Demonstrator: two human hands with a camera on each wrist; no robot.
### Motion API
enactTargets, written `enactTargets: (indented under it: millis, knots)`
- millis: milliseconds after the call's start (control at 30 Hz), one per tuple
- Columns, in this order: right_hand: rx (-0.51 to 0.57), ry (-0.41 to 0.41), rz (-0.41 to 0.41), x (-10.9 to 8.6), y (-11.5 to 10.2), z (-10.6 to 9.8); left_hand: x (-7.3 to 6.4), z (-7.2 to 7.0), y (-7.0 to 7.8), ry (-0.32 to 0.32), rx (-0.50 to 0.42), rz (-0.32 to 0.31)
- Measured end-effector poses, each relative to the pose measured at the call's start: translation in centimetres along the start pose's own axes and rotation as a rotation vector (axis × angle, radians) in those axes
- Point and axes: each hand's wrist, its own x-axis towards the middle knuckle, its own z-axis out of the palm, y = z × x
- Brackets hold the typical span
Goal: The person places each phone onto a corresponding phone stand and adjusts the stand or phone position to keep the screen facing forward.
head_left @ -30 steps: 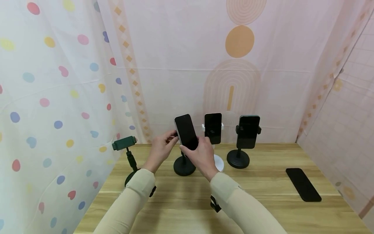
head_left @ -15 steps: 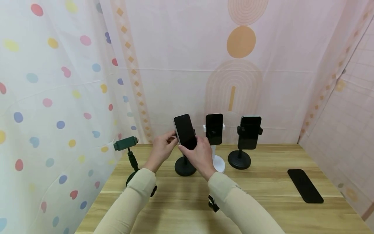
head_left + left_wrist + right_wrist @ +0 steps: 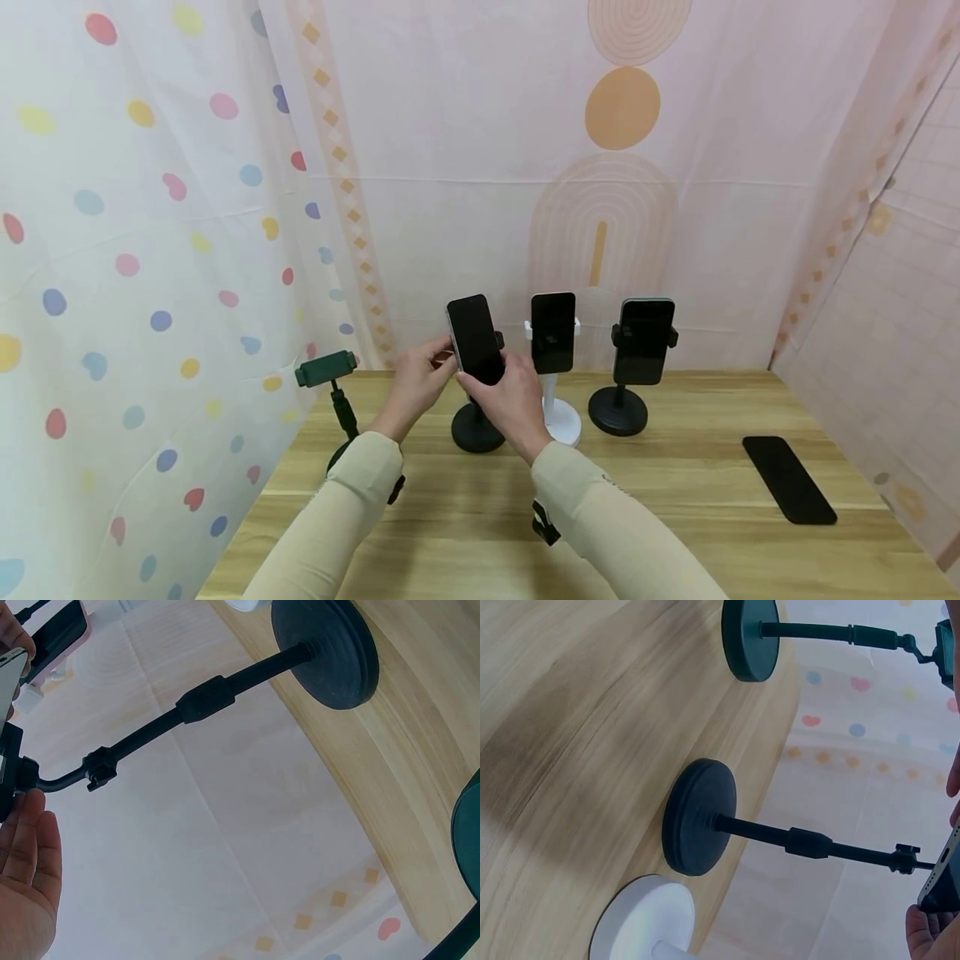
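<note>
In the head view, a black-screened smartphone leans slightly left against the clamp of a black phone stand. My right hand grips the phone's lower part, thumb across the front of its bottom edge. At the phone's left edge, my left hand pinches the clamp's side with thumb and fingers; the exact contact is partly hidden. The left wrist view shows fingers behind the clamp and the stand's jointed pole. In the right wrist view, the phone's bottom edge shows above my fingertips.
A white stand and another black stand each hold an upright phone to the right. A dark green stand without a phone is at the left. Another black phone lies flat on the wooden table. Curtains hang behind.
The head view has shifted slightly. The phone and my right hand have moved a little left relative to the stand, uncovering the clamp's right side. My left hand stays at the clamp.
</note>
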Motion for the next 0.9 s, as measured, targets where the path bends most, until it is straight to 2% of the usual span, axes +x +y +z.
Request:
enactTargets:
  millis: [267,500,900]
  knots:
    - [-0.006,-0.009,0.005,0.13,0.26,-0.06,0.12,-0.35,-0.05,-0.047,0.043,-0.003]
    - [-0.014,-0.014,0.006,0.34,0.44,-0.12,0.40,-0.55,-0.06,-0.086,0.030,-0.016]
    - [-0.050,-0.012,-0.015,0.73,0.92,-0.12,0.42,-0.50,-0.35,-0.132,0.050,0.040]
